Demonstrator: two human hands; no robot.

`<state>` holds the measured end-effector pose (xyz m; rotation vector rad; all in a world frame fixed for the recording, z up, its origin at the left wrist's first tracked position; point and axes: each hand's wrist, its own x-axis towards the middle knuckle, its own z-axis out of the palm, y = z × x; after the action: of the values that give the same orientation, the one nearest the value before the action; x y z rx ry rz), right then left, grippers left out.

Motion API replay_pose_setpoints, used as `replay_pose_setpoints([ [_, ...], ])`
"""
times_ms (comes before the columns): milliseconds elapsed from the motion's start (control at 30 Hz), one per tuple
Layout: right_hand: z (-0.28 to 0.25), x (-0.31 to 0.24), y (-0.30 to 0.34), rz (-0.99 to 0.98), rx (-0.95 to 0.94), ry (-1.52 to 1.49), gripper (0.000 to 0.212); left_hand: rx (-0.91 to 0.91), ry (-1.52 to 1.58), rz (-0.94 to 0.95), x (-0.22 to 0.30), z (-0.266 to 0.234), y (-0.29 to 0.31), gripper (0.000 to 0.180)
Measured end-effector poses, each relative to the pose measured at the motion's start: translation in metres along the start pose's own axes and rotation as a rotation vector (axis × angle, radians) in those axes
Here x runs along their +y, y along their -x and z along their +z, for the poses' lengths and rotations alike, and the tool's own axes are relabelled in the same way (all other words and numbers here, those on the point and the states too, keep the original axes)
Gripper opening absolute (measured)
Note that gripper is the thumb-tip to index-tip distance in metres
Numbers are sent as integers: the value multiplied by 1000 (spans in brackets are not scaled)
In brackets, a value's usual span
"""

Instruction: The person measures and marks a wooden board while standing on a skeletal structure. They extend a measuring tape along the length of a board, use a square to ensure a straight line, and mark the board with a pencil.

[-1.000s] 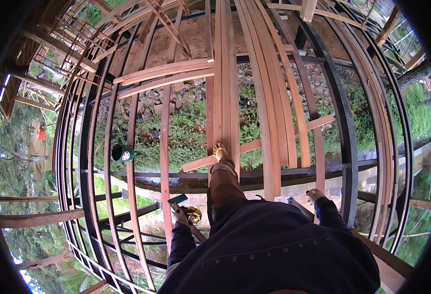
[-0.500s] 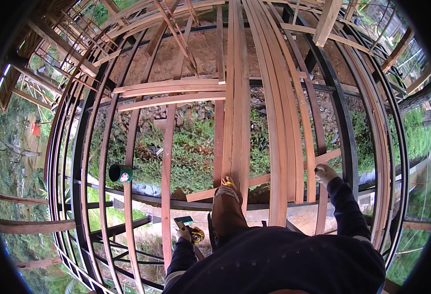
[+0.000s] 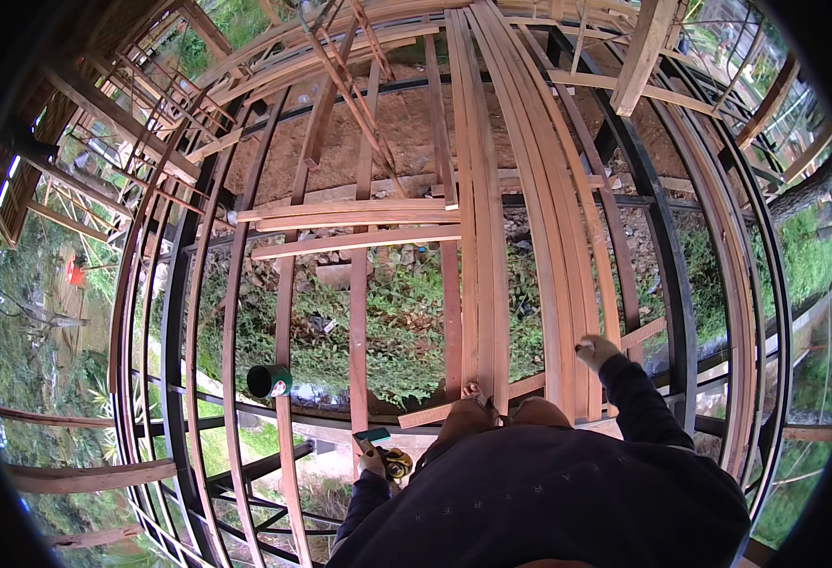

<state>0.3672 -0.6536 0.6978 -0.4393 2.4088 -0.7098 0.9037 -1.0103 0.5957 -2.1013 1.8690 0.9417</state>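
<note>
My left hand [image 3: 371, 463], low and left of my body, is closed around a flat dark-teal thing [image 3: 372, 435] whose kind I cannot make out. A yellow and black tape measure [image 3: 396, 464] is right beside that hand; whether the fingers touch it is unclear. My right hand [image 3: 598, 351] is closed, above the near ends of several long wooden boards [image 3: 553, 284]. Its fingertips are pinched, and anything in them is too small to name. Two more long boards [image 3: 485, 284] run away from me near my foot [image 3: 474, 391].
Wooden joists [image 3: 358, 312] and black metal beams [image 3: 660, 246] form an open frame over plants and rubble. Short boards [image 3: 359, 239] lie across the joists. A dark green cylindrical container [image 3: 269, 381] sits on a joist at left. A thin board [image 3: 416, 417] crosses beneath the long ones.
The view has shifted, so the frame appears lower and further right. My right hand has moved left over the boards. Both my knees now show, where one forward leg showed before.
</note>
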Motion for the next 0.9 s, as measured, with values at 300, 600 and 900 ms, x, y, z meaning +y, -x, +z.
replay_pose_setpoints([
  [300, 107, 133, 118, 336, -587, 219, 27, 94, -290, 132, 70, -101, -36, 54],
  [600, 98, 80, -14, 516, -385, -492, 23, 56, -264, 262, 250, -79, -119, 52],
  [900, -48, -41, -203, 541, 10, -779, 19, 9, -199, 382, 440, -78, -178, 50],
])
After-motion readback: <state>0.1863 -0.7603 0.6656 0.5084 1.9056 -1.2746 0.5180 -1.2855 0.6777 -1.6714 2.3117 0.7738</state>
